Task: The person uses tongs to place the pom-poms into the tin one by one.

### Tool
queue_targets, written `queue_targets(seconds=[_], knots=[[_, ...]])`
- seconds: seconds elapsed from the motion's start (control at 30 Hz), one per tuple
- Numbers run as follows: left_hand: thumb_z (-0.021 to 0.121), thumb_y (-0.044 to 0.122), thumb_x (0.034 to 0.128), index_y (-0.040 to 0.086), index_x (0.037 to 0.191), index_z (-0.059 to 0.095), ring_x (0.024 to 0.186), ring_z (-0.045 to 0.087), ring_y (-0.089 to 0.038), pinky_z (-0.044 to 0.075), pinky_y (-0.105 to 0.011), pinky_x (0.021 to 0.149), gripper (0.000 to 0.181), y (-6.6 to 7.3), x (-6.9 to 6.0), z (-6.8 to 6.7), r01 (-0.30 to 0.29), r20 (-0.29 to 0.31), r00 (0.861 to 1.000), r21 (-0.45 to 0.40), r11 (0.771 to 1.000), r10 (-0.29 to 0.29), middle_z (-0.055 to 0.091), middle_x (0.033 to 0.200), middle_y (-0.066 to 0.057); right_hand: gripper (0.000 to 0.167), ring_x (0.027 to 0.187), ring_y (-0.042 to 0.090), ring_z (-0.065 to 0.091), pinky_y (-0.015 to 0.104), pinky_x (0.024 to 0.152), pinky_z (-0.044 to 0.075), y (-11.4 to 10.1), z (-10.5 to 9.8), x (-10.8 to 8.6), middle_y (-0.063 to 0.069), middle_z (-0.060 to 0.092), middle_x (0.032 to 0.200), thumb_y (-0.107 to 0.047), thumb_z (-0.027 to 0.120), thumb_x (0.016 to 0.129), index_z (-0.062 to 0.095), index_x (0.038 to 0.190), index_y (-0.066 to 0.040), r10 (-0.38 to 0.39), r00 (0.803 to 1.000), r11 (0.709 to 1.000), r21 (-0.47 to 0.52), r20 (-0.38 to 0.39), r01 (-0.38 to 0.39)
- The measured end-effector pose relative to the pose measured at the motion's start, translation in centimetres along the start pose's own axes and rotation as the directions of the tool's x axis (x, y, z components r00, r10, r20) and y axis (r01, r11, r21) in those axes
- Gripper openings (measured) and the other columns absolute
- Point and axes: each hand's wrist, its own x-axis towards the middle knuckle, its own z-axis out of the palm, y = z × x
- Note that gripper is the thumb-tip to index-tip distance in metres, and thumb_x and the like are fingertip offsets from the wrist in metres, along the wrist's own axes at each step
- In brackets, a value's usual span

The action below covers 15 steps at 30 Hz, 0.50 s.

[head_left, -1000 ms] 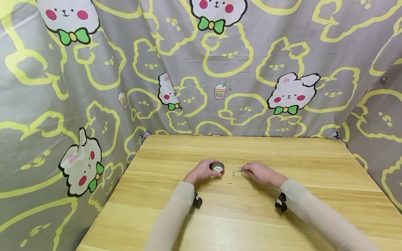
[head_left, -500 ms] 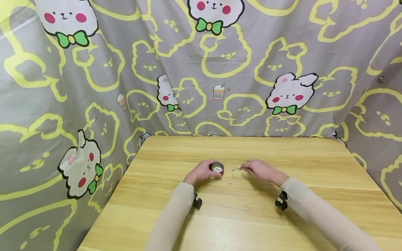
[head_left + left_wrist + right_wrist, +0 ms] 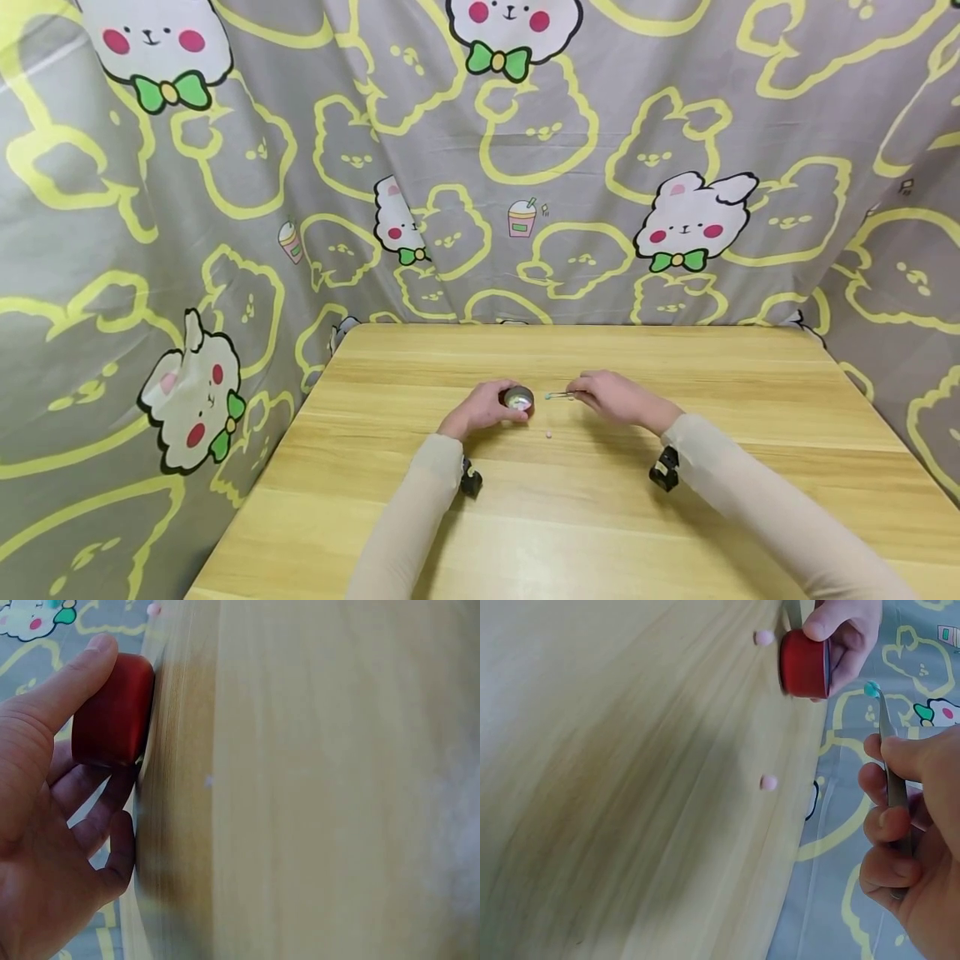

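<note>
One red tin (image 3: 805, 664) is resting on the table (image 3: 540, 542), the left hand (image 3: 483, 408) gripping it from the left; the right hand (image 3: 617, 398), farther right, is pinching tweezers (image 3: 894, 787) holding a green bead (image 3: 872, 689).

Grips a smooth red container (image 3: 112, 712) in the left hand (image 3: 37, 832), close to a wood-grain tabletop (image 3: 315, 780) bearing a small pink ball (image 3: 154, 610), with patterned cloth (image 3: 30, 664) behind.

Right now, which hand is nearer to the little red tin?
Left. The left hand grips the red tin directly, while the right hand is apart from it, off to its right, holding tweezers.
</note>
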Motion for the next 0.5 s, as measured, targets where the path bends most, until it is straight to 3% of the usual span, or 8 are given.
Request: queue_targets(seconds=[0.17, 0.5], knots=[[0.078, 0.034, 0.078, 0.014, 0.127, 0.058, 0.105, 0.055, -0.016, 0.042, -0.034, 0.092, 0.056, 0.0, 0.0, -0.1, -0.006, 0.002, 1.0, -0.007, 1.0, 0.006, 0.061, 0.115, 0.0, 0.014, 0.079, 0.014, 0.061, 0.034, 0.071, 0.051, -0.3, -0.1, 0.6, 0.0, 0.062, 0.087, -0.005, 0.059, 0.092, 0.068, 0.102, -0.005, -0.021, 1.0, 1.0, -0.013, 0.001, 0.021], [0.078, 0.036, 0.0784, 0.015, 0.125, 0.059, 0.103, 0.055, -0.013, 0.043, -0.031, 0.09, 0.055, -0.1, 0.1, -0.1, -0.016, 0.006, 1.0, 0.01, 1.0, 0.016, 0.062, 0.114, 0.001, 0.016, 0.078, 0.012, 0.059, 0.032, 0.07, 0.05, -0.8, 0.1, 1.7, 0.001, 0.061, 0.089, -0.007, 0.056, 0.095, 0.067, 0.106, -0.004, 0.009, 0.998, 1.0, 0.005, 0.056, -0.009]])
